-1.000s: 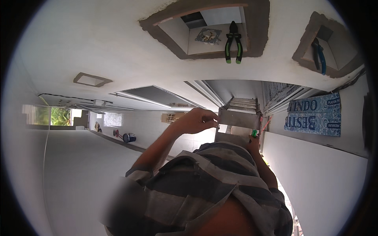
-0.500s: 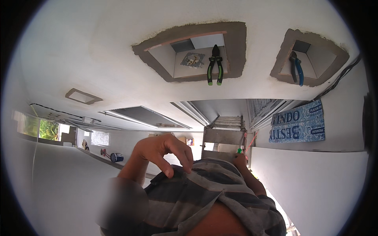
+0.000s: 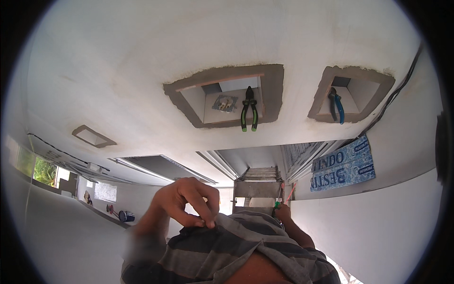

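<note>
My left hand [image 3: 188, 202] is held before my striped shirt [image 3: 227, 239], its thumb and fingertips pressed together. Whatever sits in that pinch is too small to make out. Lower on the right, my right hand [image 3: 283, 214] is closed beside a small green-handled tool [image 3: 277, 204] and seems to grip it; most of its fingers are hidden. Ahead, pliers with black and green grips [image 3: 249, 109] rest on the lip of a wall niche [image 3: 273, 97]. Blue-handled cutting pliers [image 3: 337, 108] lean in a smaller niche [image 3: 379, 97] to the right.
Inside the larger niche is an electrical box [image 3: 224, 103] with wire ends. A black cable [image 3: 401, 90] runs down the right side, near a blue printed sheet [image 3: 343, 164]. Below are a stepladder [image 3: 255, 190] and, farther left, a dark paint bucket [image 3: 126, 216].
My left thumb and fingertips, apart before, have come together. The view has tilted, so the niches and pliers sit lower in it. The green-handled tool now sits closer against my right hand.
</note>
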The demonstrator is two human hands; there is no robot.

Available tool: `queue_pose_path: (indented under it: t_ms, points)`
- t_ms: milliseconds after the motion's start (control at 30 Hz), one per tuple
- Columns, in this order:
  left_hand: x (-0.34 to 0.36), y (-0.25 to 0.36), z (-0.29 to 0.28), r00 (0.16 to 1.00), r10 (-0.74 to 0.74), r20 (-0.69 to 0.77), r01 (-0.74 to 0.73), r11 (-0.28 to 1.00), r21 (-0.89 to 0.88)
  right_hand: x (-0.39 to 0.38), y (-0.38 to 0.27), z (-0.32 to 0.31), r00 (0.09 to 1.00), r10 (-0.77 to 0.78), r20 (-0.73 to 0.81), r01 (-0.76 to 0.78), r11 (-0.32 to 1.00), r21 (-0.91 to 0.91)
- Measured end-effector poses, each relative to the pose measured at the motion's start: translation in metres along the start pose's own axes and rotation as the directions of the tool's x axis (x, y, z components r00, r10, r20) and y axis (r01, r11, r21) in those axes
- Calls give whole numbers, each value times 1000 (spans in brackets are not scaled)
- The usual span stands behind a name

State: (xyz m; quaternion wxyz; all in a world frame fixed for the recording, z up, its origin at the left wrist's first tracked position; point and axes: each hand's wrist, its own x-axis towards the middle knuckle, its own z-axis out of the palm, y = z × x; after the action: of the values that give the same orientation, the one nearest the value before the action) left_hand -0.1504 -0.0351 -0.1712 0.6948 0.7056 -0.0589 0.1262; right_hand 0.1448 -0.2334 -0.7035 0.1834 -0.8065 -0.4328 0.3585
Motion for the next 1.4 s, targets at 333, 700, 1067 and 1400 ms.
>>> queue_pose_path:
  t_ms: [333, 700, 1067, 1400]
  points:
    - [2, -17, -23, 952, 277, -134, -303, 919, -253, 10, -138, -93, 946, -242, -217, 319, 814, 486]
    - [16, -23, -29, 921, 388, 32, -314, 790, -526, -62, -316, -204, 877, -480, -29, 315, 527, 789]
    - [91, 29, -65, 595, 518, -614, -388, 854, 345, -128, -479, -345, 223, -818, -531, 967, 255, 14]
    - [196, 163, -122, 461, 631, -624, -674, 707, 217, -120, -628, -482, -319, -784, -532, 742, 143, -655]
